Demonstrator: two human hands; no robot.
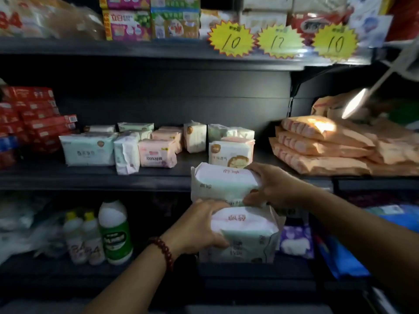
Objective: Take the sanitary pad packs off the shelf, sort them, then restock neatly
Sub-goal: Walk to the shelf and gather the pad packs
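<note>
Two pad packs are held one above the other at the shelf's (90, 177) front edge: upper pack (223, 183) gripped by right hand (272, 184), lower pack (247, 234) by left hand (199, 227).

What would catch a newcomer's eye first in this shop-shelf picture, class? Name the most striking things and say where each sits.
First, the two hands at centre front: the left hand grips the lower pad pack, the right hand holds the upper pad pack just above it. Next, three yellow starburst price tags, marked 10, 12 and 10, hang on the upper shelf edge at top right.
</note>
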